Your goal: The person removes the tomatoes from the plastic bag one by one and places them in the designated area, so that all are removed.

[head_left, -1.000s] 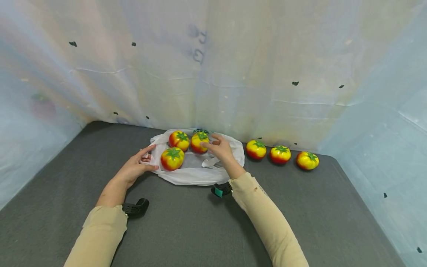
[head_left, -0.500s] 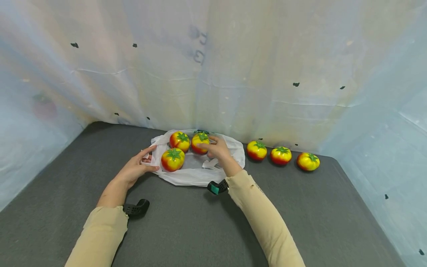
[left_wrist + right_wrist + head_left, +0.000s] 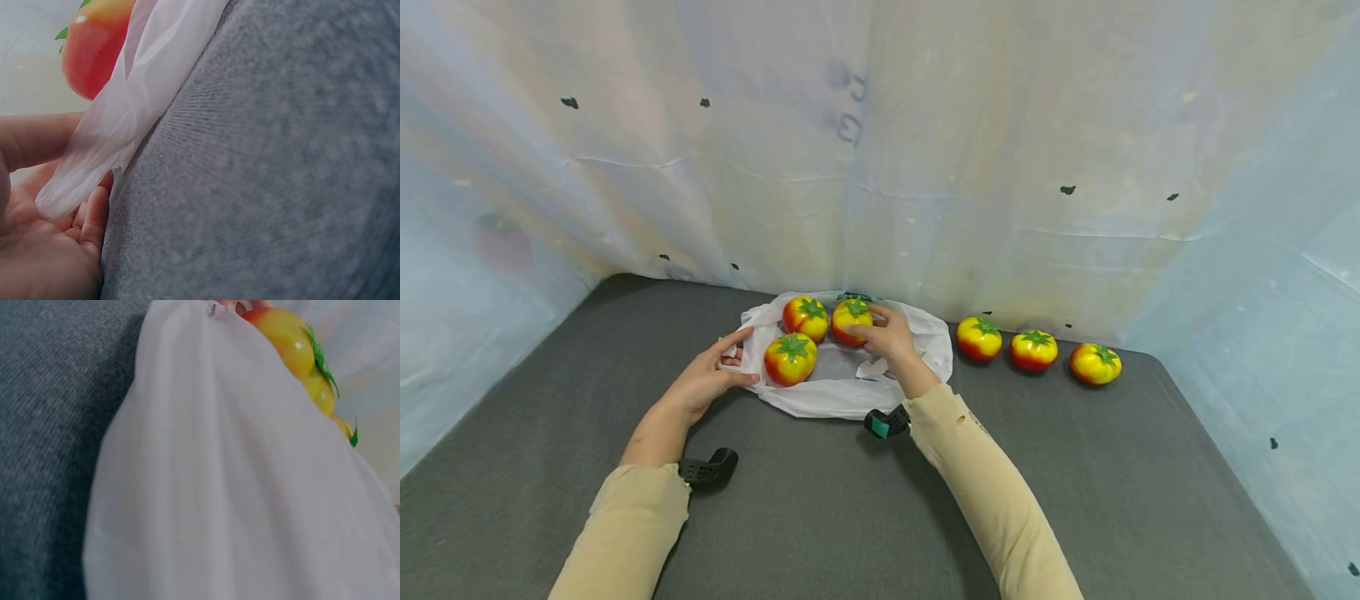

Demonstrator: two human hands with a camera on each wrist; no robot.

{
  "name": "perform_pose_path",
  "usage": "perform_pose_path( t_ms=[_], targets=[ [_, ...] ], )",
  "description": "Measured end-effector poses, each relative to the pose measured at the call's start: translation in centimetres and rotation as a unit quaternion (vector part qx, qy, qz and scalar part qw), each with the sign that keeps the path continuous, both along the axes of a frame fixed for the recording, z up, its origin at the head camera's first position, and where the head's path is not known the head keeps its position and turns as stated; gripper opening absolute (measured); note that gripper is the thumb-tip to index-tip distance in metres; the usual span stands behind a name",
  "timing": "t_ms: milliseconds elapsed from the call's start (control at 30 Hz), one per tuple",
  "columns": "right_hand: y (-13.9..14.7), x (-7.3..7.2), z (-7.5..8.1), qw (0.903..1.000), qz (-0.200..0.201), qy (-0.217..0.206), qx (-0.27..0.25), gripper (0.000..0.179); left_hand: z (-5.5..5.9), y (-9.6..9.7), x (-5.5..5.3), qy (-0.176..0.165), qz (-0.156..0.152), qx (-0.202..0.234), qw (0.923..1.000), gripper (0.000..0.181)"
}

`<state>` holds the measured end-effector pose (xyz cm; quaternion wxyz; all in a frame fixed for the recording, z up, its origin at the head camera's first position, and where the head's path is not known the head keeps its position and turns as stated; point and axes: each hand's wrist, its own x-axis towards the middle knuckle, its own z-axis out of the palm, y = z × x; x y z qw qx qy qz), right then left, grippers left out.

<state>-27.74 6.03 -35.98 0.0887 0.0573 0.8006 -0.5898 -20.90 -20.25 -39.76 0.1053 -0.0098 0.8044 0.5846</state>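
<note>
A white plastic bag [image 3: 820,397] lies spread on the table with its mouth gaping upward. Inside are three red-and-yellow toy tomatoes with green leafy tops: a front one [image 3: 790,360], a back-left one [image 3: 804,317] and a back-right one [image 3: 852,322]. My left hand [image 3: 702,377] holds the bag's left edge, the thin plastic running between thumb and fingers in the left wrist view. Reaching into the bag, my right hand [image 3: 891,340] grips the back-right tomato from its right side. In the right wrist view the bag's plastic [image 3: 200,462] hides most of that hand.
Three more toy tomatoes stand in a row right of the bag: a near one [image 3: 978,339], a middle one [image 3: 1033,350] and a far-right one [image 3: 1094,364]. A pale sheet [image 3: 940,150] hangs right behind the dark grey table [image 3: 820,508].
My right hand has shifted slightly left and its fingers have come in against the back-right tomato. My left hand stays on the bag's edge.
</note>
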Motion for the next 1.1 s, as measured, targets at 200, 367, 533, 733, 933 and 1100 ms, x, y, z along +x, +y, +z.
perform_pose_path(
  t_ms=[200,367,533,733,933,1100],
  targets=[
    [0.4,0.4,0.3,1.0000,-0.002,0.006,0.005,0.067,0.0,0.1,0.0,0.006,0.000,-0.006,1.0000,0.083],
    [0.9,1.0,0.8,0.9998,-0.002,0.018,-0.012,0.066,-0.1,0.2,-0.1,0.003,0.001,-0.011,0.9999,0.084],
    [1.5,1.5,1.0,0.9992,0.000,0.021,-0.034,0.064,0.0,0.1,-0.2,0.003,-0.004,-0.015,0.9999,0.084],
    [2.3,2.1,1.2,0.9987,0.011,0.020,-0.045,0.064,0.1,0.0,0.0,0.002,-0.009,-0.014,0.9999,0.084],
    [3.2,2.8,1.4,0.9989,0.021,0.027,-0.032,0.063,-0.1,0.0,-0.1,0.007,-0.011,-0.015,0.9998,0.084],
    [4.0,3.1,1.4,0.9982,0.036,0.037,-0.032,0.062,-0.2,0.0,-0.1,0.012,-0.012,-0.015,0.9997,0.084]
  ],
)
